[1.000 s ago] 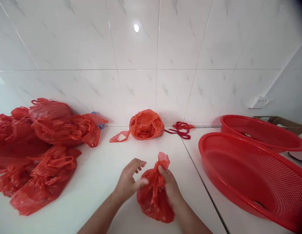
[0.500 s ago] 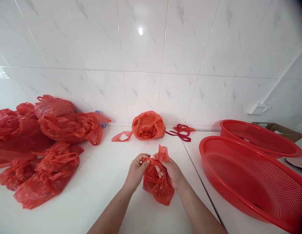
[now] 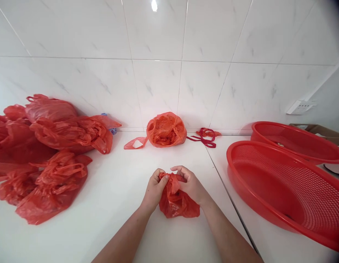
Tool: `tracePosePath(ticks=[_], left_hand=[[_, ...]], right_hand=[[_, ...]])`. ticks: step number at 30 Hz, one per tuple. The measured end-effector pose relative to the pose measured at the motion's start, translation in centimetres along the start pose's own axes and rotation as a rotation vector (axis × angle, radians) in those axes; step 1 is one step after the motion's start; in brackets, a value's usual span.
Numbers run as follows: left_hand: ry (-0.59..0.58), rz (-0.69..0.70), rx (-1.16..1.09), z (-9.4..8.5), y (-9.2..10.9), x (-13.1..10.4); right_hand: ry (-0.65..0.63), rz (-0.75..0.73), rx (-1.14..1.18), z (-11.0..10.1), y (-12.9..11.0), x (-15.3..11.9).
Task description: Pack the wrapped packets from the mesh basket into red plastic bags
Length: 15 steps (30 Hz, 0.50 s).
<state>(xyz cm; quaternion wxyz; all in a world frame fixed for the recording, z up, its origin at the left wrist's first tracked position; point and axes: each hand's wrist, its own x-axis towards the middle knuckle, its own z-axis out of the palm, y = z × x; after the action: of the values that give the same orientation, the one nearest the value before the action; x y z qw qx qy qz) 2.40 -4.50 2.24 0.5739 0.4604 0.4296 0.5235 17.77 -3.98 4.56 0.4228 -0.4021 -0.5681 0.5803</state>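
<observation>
A small red plastic bag (image 3: 178, 204) hangs between my two hands above the white table. My left hand (image 3: 156, 184) pinches its gathered top on the left side, thumb over the plastic. On the right side, my right hand (image 3: 189, 182) grips the twisted top between thumb and fingers, its index finger bent over above. Behind them, near the wall, sits a round red bag (image 3: 166, 129) stuffed with more red plastic, one handle loop lying out to the left.
Several full red bags (image 3: 57, 135) are heaped on the left. Dark red straps (image 3: 207, 138) lie by the wall. Two red mesh baskets, the nearer (image 3: 268, 182) and the farther (image 3: 297, 142), occupy the right. A cardboard box (image 3: 326, 132) and a socket (image 3: 302, 107) are beyond.
My right hand has closed in toward my left hand. The bag's upright top flap is now folded down and gathered, and the fingers that showed through its opening are gone. The view has tilted down.
</observation>
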Motion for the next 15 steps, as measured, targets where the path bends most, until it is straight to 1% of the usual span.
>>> tracePosePath(ticks=[2,5,7,8,10,13,15], left_hand=[[-0.008,0.006,-0.003,0.1,-0.1,-0.2],[-0.058,0.011,0.049,0.4,-0.2,-0.5],[-0.085,0.036,0.123,0.7,-0.2,-0.8],[-0.090,0.054,0.174,0.8,-0.2,-0.9],[-0.083,0.104,0.300,1.0,-0.3,-1.1],[-0.058,0.206,0.517,0.9,-0.6,-1.1],[-0.037,0.279,0.624,0.7,-0.9,-1.0]], right_hand=[[0.110,-0.041,-0.177,0.1,0.4,0.2],[0.293,-0.132,-0.389,0.0,1.6,0.7],[0.397,-0.174,-0.441,0.0,2.3,0.9],[0.422,-0.183,-0.428,0.0,2.5,0.9],[0.396,-0.169,-0.340,0.2,2.7,0.9],[0.267,-0.112,-0.161,0.3,2.2,0.7],[0.176,-0.074,-0.048,0.2,1.6,0.5]])
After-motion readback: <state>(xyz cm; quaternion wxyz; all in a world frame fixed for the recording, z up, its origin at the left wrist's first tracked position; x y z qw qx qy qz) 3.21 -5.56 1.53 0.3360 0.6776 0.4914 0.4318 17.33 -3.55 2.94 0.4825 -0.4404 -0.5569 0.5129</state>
